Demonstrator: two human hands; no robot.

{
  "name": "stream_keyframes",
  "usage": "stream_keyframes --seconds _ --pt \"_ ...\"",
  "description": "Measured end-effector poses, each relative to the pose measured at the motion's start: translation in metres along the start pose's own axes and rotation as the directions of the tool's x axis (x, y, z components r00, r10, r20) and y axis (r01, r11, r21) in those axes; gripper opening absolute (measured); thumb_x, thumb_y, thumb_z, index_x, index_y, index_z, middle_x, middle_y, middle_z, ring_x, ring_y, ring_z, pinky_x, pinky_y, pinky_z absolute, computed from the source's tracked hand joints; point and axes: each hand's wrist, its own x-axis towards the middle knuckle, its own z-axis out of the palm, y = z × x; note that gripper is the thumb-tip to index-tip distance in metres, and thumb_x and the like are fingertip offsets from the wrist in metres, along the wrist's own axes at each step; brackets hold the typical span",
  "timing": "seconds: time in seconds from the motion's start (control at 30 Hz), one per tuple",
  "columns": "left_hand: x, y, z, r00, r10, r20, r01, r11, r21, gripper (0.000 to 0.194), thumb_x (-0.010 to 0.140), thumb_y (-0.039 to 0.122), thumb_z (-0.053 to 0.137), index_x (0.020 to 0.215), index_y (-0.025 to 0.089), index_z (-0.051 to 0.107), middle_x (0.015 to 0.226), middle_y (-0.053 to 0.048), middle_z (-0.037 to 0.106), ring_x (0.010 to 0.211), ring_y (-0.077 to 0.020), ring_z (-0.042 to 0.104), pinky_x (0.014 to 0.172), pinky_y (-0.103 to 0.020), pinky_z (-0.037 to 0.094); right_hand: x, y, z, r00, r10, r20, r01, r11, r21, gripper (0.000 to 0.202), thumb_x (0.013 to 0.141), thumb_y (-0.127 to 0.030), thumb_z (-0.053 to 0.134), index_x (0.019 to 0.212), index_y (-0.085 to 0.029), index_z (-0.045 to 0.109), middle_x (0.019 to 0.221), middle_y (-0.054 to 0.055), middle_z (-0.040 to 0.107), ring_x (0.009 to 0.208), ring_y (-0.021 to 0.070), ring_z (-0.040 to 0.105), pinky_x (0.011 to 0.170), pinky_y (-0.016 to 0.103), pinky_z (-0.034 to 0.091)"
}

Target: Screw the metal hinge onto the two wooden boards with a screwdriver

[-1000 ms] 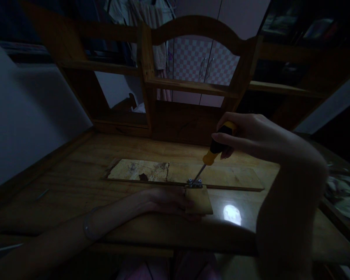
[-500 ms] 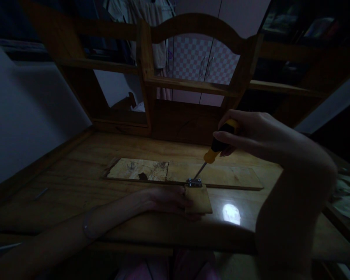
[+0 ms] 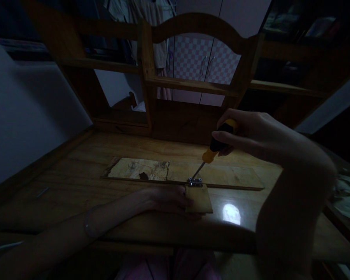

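Note:
My right hand (image 3: 236, 134) is wrapped round the black and yellow handle of a screwdriver (image 3: 209, 155). The shaft slants down to the left, its tip at the left side of a small metal hinge (image 3: 195, 182). That hinge lies where a small square wooden piece (image 3: 198, 199) meets the front edge of a long flat board (image 3: 221, 175). With its fingers partly hidden under the square piece, my left hand (image 3: 172, 198) grips it from the left. Worn, peeling material with dark stains covers the board's left part (image 3: 140, 170).
The wooden desk (image 3: 76, 167) carries a shelf frame (image 3: 192, 87) along its back. A thin pale stick (image 3: 42, 192) lies at the left. Light reflects off the desktop right of the square piece. A white wall (image 3: 26, 116) borders the left side.
The screwdriver's tip has shifted slightly left, from the middle of the hinge to its left side. My right hand moved a little with it; my left hand stays in place.

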Motion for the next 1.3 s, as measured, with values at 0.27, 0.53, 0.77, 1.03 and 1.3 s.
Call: stream_keyframes --seconds 0.27,0.53,0.77,1.03,1.3 --pt "-0.002 0.003 0.007 0.999 -0.023 -0.027 0.023 1.0 0.011 0.035 0.079 0.018 0.08 0.11 0.007 0.068 0.105 -0.012 0.073 0.099 -0.02 0.071 0.1 -0.034 0.051 0.001 0.001 0.002 1.0 -0.001 0.011 0.001 1.0 0.009 0.027 0.092 -0.05 0.059 0.098 -0.024 0.06 0.076 0.002 0.074 0.068 0.021 0.07 0.054 0.029 0.046" --pt "-0.001 0.001 0.002 1.0 -0.021 -0.02 0.021 1.0 0.012 0.038 0.078 0.019 0.081 0.111 0.008 0.068 0.108 -0.013 0.073 0.1 -0.0213 0.071 0.099 -0.037 0.052 0.003 -0.001 0.003 0.999 0.012 0.033 -0.014 0.998 0.061 0.023 0.091 -0.047 0.061 0.095 -0.024 0.061 0.077 0.003 0.074 0.068 0.0224 0.07 0.054 0.03 0.047" --pt "0.0 0.0 -0.001 1.0 -0.015 0.015 0.015 1.0 0.021 0.038 0.079 0.02 0.081 0.112 0.007 0.067 0.109 -0.013 0.072 0.102 -0.0212 0.071 0.101 -0.036 0.05 0.004 -0.003 0.003 0.999 0.024 0.048 -0.028 0.996 0.086 0.026 0.09 -0.049 0.062 0.095 -0.024 0.061 0.076 0.003 0.074 0.068 0.0226 0.071 0.052 0.03 0.048" --pt "0.0 -0.001 -0.002 1.0 -0.008 0.003 0.008 1.0 -0.011 0.041 0.077 0.017 0.081 0.116 0.009 0.067 0.11 -0.013 0.072 0.103 -0.0214 0.071 0.102 -0.037 0.051 0.002 -0.002 0.002 0.999 -0.005 0.049 0.001 0.997 0.071 0.026 0.091 -0.049 0.06 0.093 -0.023 0.06 0.078 0.003 0.075 0.07 0.0216 0.072 0.053 0.028 0.049" --pt "-0.002 0.0 -0.002 1.0 -0.021 0.001 0.021 0.999 0.025 0.036 0.082 0.018 0.077 0.115 0.007 0.067 0.111 -0.015 0.072 0.101 -0.0209 0.071 0.095 -0.033 0.053 0.001 0.002 0.001 1.0 -0.002 0.008 0.001 0.999 0.037 0.026 0.092 -0.049 0.059 0.097 -0.024 0.061 0.08 0.002 0.075 0.07 0.0211 0.072 0.054 0.028 0.048"
